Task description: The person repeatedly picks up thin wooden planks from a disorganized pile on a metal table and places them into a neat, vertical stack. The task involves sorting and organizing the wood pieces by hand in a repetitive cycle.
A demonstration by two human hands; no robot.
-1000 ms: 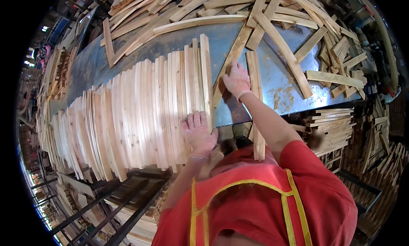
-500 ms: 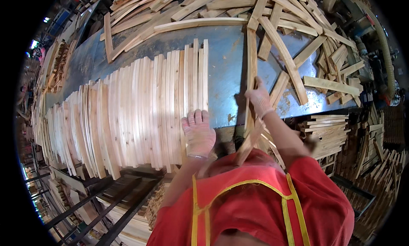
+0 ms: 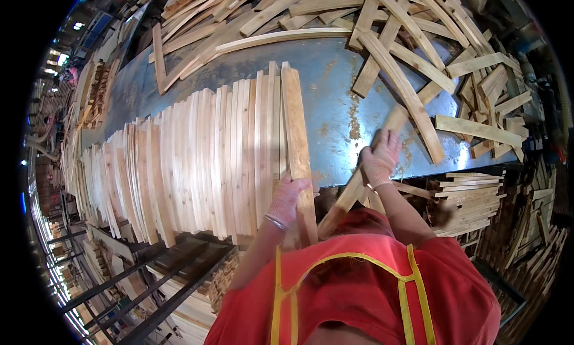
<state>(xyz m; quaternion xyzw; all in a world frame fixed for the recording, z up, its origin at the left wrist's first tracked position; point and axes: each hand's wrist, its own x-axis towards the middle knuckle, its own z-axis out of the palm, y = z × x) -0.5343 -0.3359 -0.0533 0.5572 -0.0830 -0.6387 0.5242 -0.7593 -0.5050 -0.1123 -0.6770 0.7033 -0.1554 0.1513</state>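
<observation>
A long row of pale wooden strips (image 3: 203,166) stands side by side on the blue-grey metal table (image 3: 329,70), to the left. At the right end of that row, my left hand (image 3: 287,201), in a pinkish glove, is closed round a browner wooden strip (image 3: 296,130), which leans slightly beside the others. Farther right, my right hand (image 3: 381,160), also gloved, grips another wooden strip (image 3: 342,207) lying slantwise over the table's near edge. Its fingers wrap over the upper part of this strip. The lower end reaches close to my red apron.
Loose curved strips (image 3: 400,88) lie crossed in a heap at the right and along the far side. Below the table's right edge is a stack of strips (image 3: 469,195). Dark metal bars (image 3: 161,303) stand at lower left.
The strip my right hand held has moved left to the row's end, where my left hand now grips it. My right hand has shifted right onto another strip.
</observation>
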